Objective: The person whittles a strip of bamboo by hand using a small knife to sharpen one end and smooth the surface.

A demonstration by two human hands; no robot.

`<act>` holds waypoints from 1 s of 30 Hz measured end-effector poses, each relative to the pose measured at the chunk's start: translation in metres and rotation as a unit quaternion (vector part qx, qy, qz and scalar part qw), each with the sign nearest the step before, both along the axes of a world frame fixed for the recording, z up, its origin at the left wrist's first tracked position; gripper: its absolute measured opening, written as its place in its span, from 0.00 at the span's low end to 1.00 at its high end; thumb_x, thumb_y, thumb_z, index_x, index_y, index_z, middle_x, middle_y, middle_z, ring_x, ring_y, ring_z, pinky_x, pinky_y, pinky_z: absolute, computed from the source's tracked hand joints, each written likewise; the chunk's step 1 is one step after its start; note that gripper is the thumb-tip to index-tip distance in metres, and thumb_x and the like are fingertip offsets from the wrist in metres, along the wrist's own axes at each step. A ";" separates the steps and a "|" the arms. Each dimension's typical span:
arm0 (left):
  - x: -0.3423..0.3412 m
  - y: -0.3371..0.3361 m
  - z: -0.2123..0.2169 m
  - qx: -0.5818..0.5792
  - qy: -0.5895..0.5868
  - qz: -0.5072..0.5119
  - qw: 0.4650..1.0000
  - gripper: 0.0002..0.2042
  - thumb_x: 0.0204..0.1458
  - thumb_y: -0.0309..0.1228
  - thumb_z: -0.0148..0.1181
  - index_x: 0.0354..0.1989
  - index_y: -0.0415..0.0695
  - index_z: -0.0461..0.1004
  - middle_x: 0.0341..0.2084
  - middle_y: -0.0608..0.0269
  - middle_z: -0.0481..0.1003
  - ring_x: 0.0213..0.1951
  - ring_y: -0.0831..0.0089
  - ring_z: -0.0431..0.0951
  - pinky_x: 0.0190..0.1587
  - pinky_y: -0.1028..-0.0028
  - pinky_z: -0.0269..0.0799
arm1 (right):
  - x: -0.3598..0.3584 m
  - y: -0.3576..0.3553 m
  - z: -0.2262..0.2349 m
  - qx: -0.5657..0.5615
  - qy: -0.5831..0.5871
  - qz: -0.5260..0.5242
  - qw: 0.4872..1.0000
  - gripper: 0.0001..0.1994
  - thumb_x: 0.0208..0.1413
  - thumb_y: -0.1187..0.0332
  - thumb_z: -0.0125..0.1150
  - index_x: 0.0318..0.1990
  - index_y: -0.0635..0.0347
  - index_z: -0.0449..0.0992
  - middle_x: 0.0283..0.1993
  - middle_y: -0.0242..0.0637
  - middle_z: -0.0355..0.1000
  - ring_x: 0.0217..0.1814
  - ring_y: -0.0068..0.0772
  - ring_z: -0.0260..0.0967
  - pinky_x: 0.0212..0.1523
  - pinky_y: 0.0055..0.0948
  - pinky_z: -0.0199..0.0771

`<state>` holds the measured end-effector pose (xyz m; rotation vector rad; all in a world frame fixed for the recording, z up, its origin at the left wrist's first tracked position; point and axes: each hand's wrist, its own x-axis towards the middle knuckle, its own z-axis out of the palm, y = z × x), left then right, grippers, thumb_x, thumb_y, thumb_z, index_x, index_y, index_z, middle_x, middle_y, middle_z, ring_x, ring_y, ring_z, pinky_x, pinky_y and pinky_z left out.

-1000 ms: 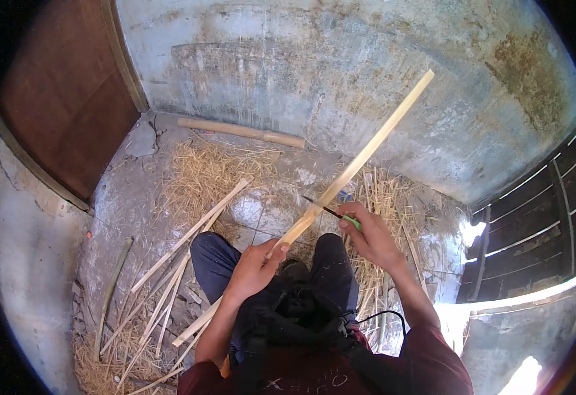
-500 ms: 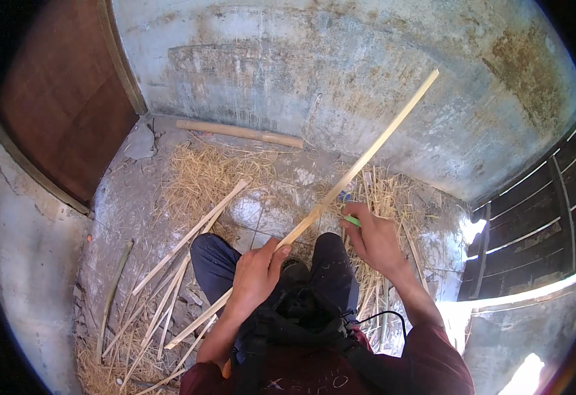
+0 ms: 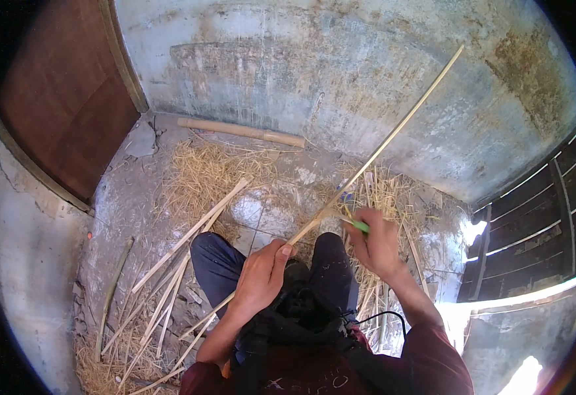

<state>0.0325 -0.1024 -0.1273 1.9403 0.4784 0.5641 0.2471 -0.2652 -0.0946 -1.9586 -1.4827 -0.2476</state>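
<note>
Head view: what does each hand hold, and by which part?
Left hand: the long pale strip, partway along. Right hand: a green-handled tool, by its handle.

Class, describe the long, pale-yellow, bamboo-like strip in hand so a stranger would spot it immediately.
Find the stained blue-grey wall across the top. In front, one long pale-yellow strip slants down leftward to the bare left hand. Unlike the loose pale strips lying below, it is held.

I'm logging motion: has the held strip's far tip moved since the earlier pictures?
Yes: the far tip of the pale strip shifted up and rightward, nearer the brown wall stain.
</note>
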 end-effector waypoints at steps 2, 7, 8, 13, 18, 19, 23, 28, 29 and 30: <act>0.001 -0.001 0.000 0.014 0.016 0.003 1.000 0.15 0.75 0.36 0.46 0.44 0.37 0.77 0.23 0.44 0.72 0.26 0.47 0.74 0.34 0.55 0.67 | 0.004 0.006 0.000 -0.048 0.032 -0.013 0.998 0.18 0.63 0.71 0.70 0.54 0.60 0.66 0.27 0.46 0.75 0.28 0.52 0.79 0.27 0.45 0.74; 0.000 0.002 0.004 0.022 0.052 0.005 0.998 0.15 0.75 0.36 0.48 0.47 0.37 0.76 0.25 0.44 0.73 0.27 0.46 0.75 0.35 0.54 0.68 | -0.009 0.006 0.016 -0.036 0.120 0.003 0.992 0.17 0.65 0.71 0.68 0.54 0.62 0.65 0.30 0.45 0.76 0.27 0.54 0.78 0.29 0.45 0.76; 0.000 0.002 0.006 0.023 0.054 0.005 0.998 0.15 0.75 0.36 0.48 0.47 0.36 0.76 0.25 0.44 0.74 0.28 0.46 0.75 0.35 0.54 0.68 | -0.011 0.005 0.015 -0.009 0.114 0.015 0.993 0.17 0.65 0.71 0.68 0.53 0.62 0.65 0.31 0.46 0.76 0.27 0.54 0.78 0.29 0.45 0.76; 0.001 0.001 0.004 0.024 0.037 0.003 0.999 0.14 0.75 0.35 0.49 0.48 0.36 0.76 0.28 0.43 0.76 0.31 0.44 0.78 0.37 0.54 0.70 | -0.005 -0.006 0.006 0.071 -0.002 0.121 0.990 0.16 0.65 0.72 0.67 0.52 0.64 0.65 0.38 0.48 0.77 0.31 0.54 0.80 0.31 0.45 0.78; -0.001 0.001 -0.005 0.015 0.030 -0.029 0.999 0.14 0.75 0.34 0.47 0.44 0.36 0.76 0.29 0.42 0.77 0.33 0.42 0.80 0.38 0.54 0.72 | 0.004 0.010 0.007 -0.141 0.030 -0.014 0.989 0.10 0.72 0.68 0.57 0.53 0.61 0.67 0.34 0.53 0.78 0.33 0.57 0.80 0.30 0.51 0.75; 0.000 0.000 -0.006 0.024 0.036 -0.022 0.999 0.15 0.75 0.34 0.47 0.44 0.37 0.76 0.28 0.42 0.77 0.32 0.42 0.80 0.38 0.54 0.72 | 0.003 0.011 0.007 -0.163 0.024 -0.019 0.986 0.10 0.72 0.68 0.56 0.54 0.60 0.67 0.34 0.54 0.78 0.33 0.59 0.79 0.29 0.52 0.75; 0.002 -0.001 -0.012 0.055 0.028 0.002 0.998 0.15 0.75 0.33 0.45 0.41 0.38 0.76 0.24 0.43 0.75 0.29 0.42 0.78 0.36 0.53 0.71 | 0.001 0.011 0.005 -0.168 0.000 -0.013 0.986 0.09 0.70 0.66 0.59 0.51 0.58 0.68 0.31 0.49 0.78 0.29 0.59 0.78 0.27 0.53 0.75; 0.002 0.000 -0.006 0.051 0.052 0.002 0.997 0.15 0.76 0.33 0.44 0.40 0.38 0.75 0.21 0.44 0.72 0.27 0.41 0.76 0.34 0.51 0.69 | -0.001 0.005 0.019 -0.101 -0.059 0.040 0.992 0.08 0.68 0.66 0.62 0.47 0.57 0.71 0.28 0.46 0.75 0.25 0.54 0.77 0.25 0.49 0.74; 0.002 0.002 -0.007 0.055 0.052 0.005 0.997 0.15 0.76 0.33 0.44 0.40 0.38 0.74 0.21 0.44 0.72 0.27 0.41 0.76 0.34 0.50 0.68 | -0.001 0.003 0.023 -0.067 -0.073 0.074 0.992 0.08 0.68 0.67 0.62 0.47 0.58 0.71 0.27 0.46 0.74 0.25 0.54 0.77 0.25 0.49 0.73; 0.002 0.002 -0.008 0.059 0.053 0.008 0.997 0.15 0.76 0.33 0.44 0.40 0.38 0.74 0.20 0.44 0.71 0.26 0.41 0.76 0.34 0.50 0.68 | 0.000 0.002 0.025 -0.033 -0.087 0.108 0.990 0.07 0.68 0.68 0.61 0.48 0.58 0.71 0.26 0.46 0.73 0.25 0.54 0.77 0.25 0.48 0.72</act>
